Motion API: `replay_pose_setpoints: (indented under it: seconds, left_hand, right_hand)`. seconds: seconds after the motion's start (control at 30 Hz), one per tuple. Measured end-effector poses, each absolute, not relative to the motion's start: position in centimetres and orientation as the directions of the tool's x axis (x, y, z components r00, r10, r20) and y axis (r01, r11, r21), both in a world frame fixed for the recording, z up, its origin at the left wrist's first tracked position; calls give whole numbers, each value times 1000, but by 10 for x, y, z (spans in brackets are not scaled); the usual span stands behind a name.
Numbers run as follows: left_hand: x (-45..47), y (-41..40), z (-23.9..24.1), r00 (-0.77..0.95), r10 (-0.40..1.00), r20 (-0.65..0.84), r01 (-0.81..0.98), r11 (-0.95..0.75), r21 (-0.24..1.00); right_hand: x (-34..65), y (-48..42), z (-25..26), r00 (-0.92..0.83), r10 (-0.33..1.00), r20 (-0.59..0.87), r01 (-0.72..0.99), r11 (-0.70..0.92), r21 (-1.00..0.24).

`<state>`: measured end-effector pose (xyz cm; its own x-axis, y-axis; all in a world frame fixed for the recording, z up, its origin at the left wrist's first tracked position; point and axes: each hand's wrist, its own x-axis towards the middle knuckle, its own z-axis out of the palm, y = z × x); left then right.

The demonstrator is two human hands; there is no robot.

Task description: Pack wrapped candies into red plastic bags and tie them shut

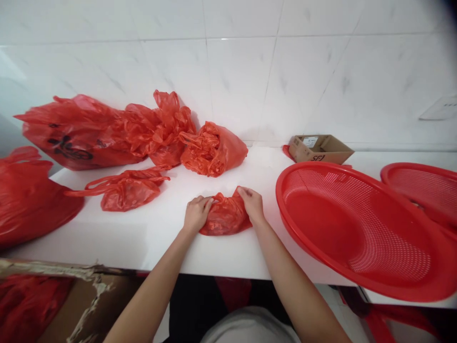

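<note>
A small crumpled red plastic bag [224,216] lies on the white counter [160,238] near its front edge. My left hand [195,213] grips the bag's left end with the fingers curled into the plastic. My right hand [252,204] pinches the bag's upper right end, fingers closed on it. Both forearms reach in from below.
Several other red plastic bags lie at the back left: a large printed one [78,133], a knotted one [212,148], a flat one [124,190]. A big red mesh basket [357,228] overhangs the counter's right front, with another [421,190] behind. A small cardboard box [319,148] stands by the tiled wall. A torn carton [71,295] sits below left.
</note>
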<state>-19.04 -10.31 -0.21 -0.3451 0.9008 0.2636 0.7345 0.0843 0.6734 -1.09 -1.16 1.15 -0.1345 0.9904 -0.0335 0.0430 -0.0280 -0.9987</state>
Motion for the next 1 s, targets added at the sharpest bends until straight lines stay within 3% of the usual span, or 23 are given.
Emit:
replay_pose_setpoints:
  seconds: [0.2,0.43,0.53,0.67,0.77,0.83,0.9,1.0]
  left_hand:
    - [-199,-124,0,-493,850,186,372,13,928]
    - [-208,-158,5,-634,755,168,180,-68,981]
    - [-209,-157,13,-685,701,197,234,-44,971]
    - [-193,-143,43,-695,633,341,438,-4,899]
    - [-161,-123,66,-490,776,397,619,-11,785]
    - [-142,-108,75,-270,923,274,773,39,633]
    - [-134,-95,83,-160,983,92,852,90,516]
    - [-147,-88,104,-106,991,-84,841,134,524]
  right_hand:
    - [-12,4,11,-35,982,-186,-336,-187,-923]
    - [-22,2,3,-39,948,-317,-502,-293,-814]
    - [-18,6,3,-73,946,-316,-516,-308,-800]
    - [-13,9,2,-145,943,-298,-519,-329,-789]
    - [-12,9,0,-159,942,-296,-531,-334,-778]
    - [-10,9,-1,-156,943,-295,-538,-331,-775]
    - [-6,11,-1,-147,945,-292,-542,-324,-775]
    - [2,16,0,-124,948,-292,-556,-310,-772]
